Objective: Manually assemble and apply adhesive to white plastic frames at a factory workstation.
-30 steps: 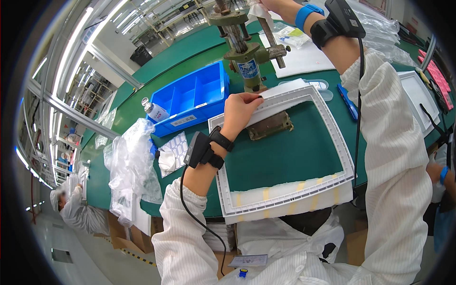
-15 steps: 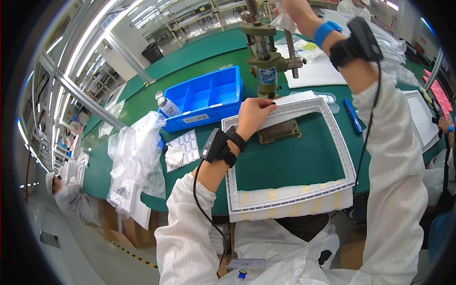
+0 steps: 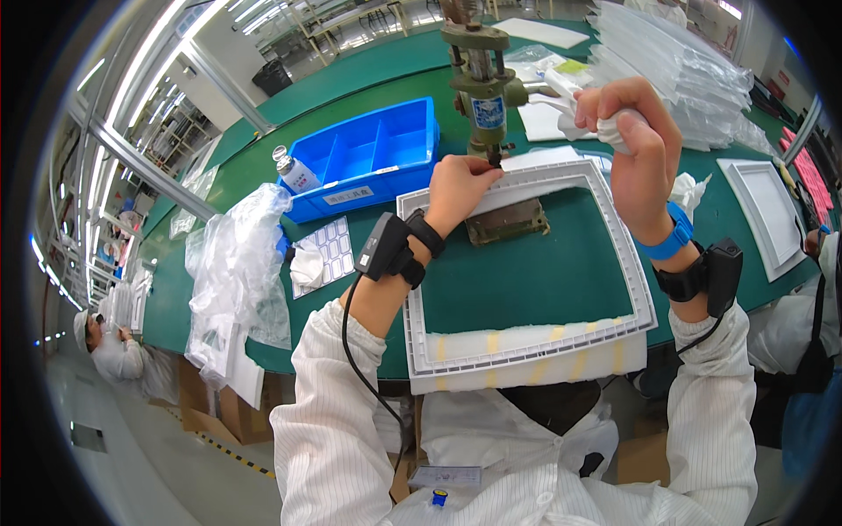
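My left hand [image 3: 460, 188] pinches at the far edge of a white rectangular plastic frame [image 3: 624, 259], right under the tip of a green hand press [image 3: 487, 83]. Something small and dark shows at those fingertips; its kind is too small to make out. My right hand [image 3: 638, 149] is closed around the press's lever, whose grip is wrapped in white material. The frame lies flat around the press's metal base block [image 3: 507, 221]. Under its near side is a white foam sheet [image 3: 526, 375] with yellow stripes.
A blue divided bin [image 3: 360, 162] holding a white bottle [image 3: 298, 175] stands left of the press. Nearer are a label sheet [image 3: 337, 247] and crumpled clear plastic [image 3: 237, 280]. Stacked bagged parts [image 3: 671, 79] and another white frame [image 3: 763, 215] lie right. Co-workers sit at both sides.
My right hand has come down and nearer, drawing the lever from high up to a low slant. The press tip is now lower, close to my left fingertips. My left hand stays at the frame's far edge.
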{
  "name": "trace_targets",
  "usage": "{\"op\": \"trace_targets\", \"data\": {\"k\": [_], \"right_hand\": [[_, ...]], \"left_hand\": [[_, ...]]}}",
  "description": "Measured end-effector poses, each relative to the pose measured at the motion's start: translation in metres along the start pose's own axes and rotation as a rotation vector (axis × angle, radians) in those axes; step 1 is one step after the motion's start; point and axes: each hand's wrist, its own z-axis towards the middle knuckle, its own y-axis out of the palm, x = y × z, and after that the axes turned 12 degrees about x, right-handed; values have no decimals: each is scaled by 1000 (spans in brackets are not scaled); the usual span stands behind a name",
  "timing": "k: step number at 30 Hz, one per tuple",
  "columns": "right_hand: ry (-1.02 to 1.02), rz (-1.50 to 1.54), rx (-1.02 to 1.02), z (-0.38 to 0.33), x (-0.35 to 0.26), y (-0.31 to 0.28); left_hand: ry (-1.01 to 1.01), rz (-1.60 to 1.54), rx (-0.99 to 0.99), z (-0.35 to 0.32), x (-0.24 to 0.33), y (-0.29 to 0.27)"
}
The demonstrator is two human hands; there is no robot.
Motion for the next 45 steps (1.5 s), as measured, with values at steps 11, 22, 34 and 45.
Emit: {"op": "trace_targets", "data": {"k": [11,22,34,45], "right_hand": [[-135,-222,-195,-37,1,-22],[-152,-386,-435,-70,20,-37],[-328,-672,-707,-76,25,-36],[-345,-701,-735,-75,25,-37]], "left_hand": [[-1,1,-15,0,3,-2],[-34,37,-48,2,0,-1],[-36,33,-33,1,0,0],[36,14,-5,0,-4,2]]}}
